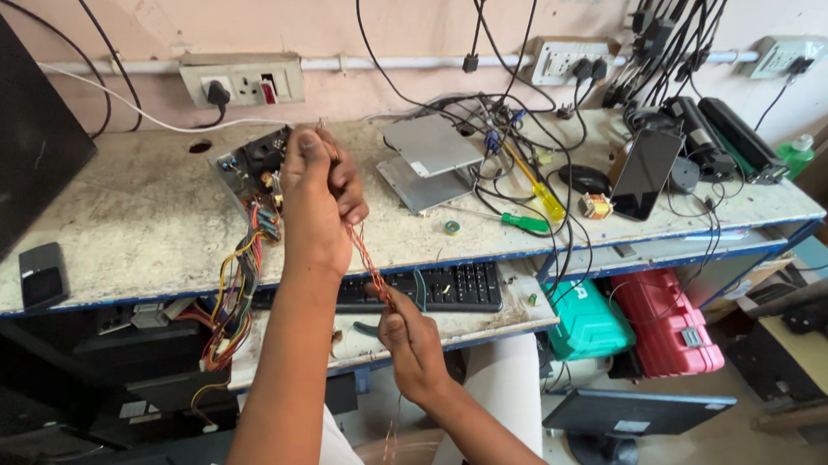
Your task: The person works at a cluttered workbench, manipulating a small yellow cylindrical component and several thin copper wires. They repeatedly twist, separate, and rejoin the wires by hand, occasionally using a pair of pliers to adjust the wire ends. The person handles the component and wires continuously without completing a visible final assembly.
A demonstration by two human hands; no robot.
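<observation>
Copper-coloured wire [367,250] stretches taut above the desk [142,232] edge, its upper end pinched in the left hand [320,205]'s grip, its lower end in the right hand [407,345]'s. Behind them a circuit board [252,171] trails coloured wires; a keyboard [447,286] sits below.

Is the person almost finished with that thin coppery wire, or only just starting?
Probably mid-way. Done: a circuit board lies bare on the bench, its coloured wires spilling over the edge. In hand: the left hand pinches the top of a thin copper wire and the right hand holds it lower down, stretched between them. Left: the wire's end hangs loose, joined to nothing visible, and the screwdrivers lie untouched.
</observation>
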